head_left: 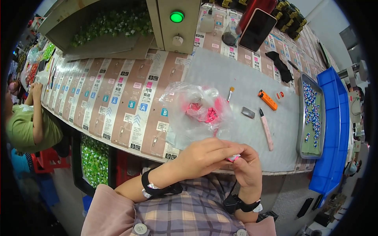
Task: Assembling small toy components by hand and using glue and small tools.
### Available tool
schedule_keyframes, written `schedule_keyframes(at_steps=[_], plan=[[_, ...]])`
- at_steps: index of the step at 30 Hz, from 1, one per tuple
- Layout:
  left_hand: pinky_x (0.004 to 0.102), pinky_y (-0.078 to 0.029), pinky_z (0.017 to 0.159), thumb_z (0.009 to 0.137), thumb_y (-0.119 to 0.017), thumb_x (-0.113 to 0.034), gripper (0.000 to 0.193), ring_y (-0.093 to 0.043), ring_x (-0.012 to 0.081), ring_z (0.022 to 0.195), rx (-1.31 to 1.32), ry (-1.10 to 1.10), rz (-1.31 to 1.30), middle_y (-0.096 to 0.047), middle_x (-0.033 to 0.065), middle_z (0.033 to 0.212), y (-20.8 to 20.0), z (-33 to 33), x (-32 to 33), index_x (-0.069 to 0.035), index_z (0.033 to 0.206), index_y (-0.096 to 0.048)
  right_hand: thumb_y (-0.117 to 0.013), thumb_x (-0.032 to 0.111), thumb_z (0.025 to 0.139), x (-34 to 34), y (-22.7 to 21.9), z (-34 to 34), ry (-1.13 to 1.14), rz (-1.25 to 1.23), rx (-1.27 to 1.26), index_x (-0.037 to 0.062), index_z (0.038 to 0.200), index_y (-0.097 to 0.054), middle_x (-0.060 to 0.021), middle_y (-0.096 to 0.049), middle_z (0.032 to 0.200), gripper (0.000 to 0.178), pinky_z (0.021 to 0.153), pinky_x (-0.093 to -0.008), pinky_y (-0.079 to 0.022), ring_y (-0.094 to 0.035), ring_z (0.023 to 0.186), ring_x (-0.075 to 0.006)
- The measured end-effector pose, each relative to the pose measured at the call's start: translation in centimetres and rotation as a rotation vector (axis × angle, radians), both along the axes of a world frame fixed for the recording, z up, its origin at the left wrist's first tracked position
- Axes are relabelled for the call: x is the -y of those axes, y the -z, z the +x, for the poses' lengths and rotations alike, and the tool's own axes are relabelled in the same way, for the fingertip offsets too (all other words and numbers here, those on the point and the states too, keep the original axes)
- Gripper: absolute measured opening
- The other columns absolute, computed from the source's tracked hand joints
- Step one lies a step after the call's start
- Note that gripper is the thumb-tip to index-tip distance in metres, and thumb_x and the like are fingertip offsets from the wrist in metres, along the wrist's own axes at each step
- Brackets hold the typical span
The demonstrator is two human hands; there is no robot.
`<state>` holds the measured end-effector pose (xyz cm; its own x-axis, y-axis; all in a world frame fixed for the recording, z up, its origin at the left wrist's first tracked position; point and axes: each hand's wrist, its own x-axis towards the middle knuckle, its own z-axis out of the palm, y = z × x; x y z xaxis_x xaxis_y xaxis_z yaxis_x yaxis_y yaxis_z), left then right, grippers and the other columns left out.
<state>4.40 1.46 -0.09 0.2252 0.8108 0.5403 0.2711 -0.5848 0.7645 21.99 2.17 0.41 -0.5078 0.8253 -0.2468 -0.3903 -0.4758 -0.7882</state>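
Observation:
My left hand (208, 155) and my right hand (249, 167) meet at the table's front edge, fingers closed together. Between their fingertips they pinch a small pink-and-white piece (234, 158), mostly hidden by the fingers. Just beyond them lies an open clear plastic bag (177, 96) with several bright pink pieces (212, 115) inside. To the right of the bag are a small brush (230, 93), a dark grey block (248, 112) and a pale pink pen-like tool (266, 131). Farther back lie an orange-cased tool (267, 100) and a little red-and-white round container (280, 96).
A metal tray (302, 133) of small blue-and-white pieces sits at right beside a blue bin (334, 114). A phone (258, 29) leans at the back. Left stands a machine housing (169, 33) with a green light; below is a black crate (77, 165). A co-worker (37, 122) sits far left.

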Motion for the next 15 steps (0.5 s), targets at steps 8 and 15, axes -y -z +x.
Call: schedule_keyframes(at_steps=[8,15], plan=[[0.0313,-0.048,0.066,0.071,-0.064,-0.008,0.042,-0.059,0.0240,0.080,0.005,0.065,-0.013,-0.060,0.0075,0.095,-0.8,-1.1,0.0,-0.008,0.112,-0.055,-0.069,0.015,0.074,0.2,-1.9,-1.5,0.050,-0.081,0.040,-0.0019,0.105,-0.050,-0.0093,-0.056,0.100,0.040,0.078,-0.0316,-0.047,-0.056,0.090,-0.0197],[0.0335,-0.043,0.065,0.071,-0.056,-0.003,0.036,-0.055,0.0260,0.074,0.232,0.162,0.035,-0.056,0.0091,0.081,-0.5,0.5,0.3,-0.008,0.107,-0.055,-0.048,0.005,0.088,0.3,-1.8,1.4,-0.062,-0.074,0.098,-0.0028,0.106,-0.051,-0.0150,-0.056,0.104,0.020,0.083,-0.0339,-0.047,-0.056,0.095,-0.0241]])
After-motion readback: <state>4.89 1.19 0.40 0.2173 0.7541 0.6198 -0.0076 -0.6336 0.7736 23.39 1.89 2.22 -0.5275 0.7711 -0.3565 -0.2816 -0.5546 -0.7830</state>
